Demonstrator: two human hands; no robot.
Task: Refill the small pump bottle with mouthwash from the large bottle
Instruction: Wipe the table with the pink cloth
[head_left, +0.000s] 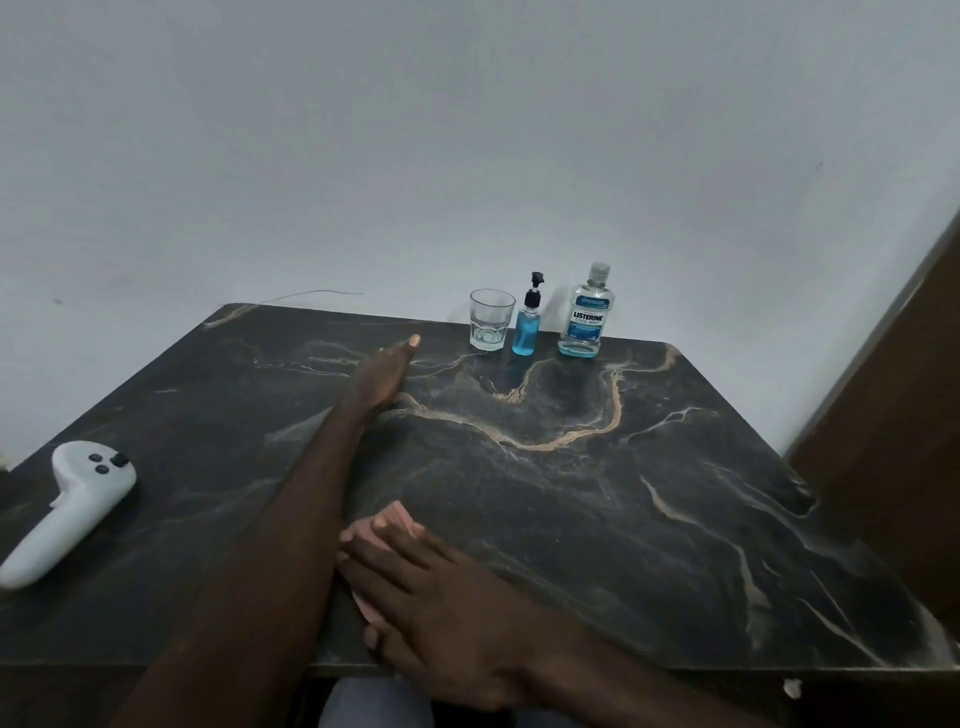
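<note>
Dark marbled worktop (623, 493), pale wall behind. Far edge, in a row: glass (490, 319), small pump bottle (525, 327) (blue liquid, pump fitted), large bottle (587, 317), capped; all upright, untouched. Left hand (384, 374) extended toward them, fingers straight, empty. Right hand (431, 597) flat on a pink item (395, 514), near edge. White controller (72, 504), left. Advice: grip the pump bottle's body low before unscrewing its pump.

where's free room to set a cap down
Bare: the right half of the dark marble table, nearer than the large clear mouthwash bottle. Crowded: the far edge, where it stands beside the small blue pump bottle and clear glass tumbler.
</note>
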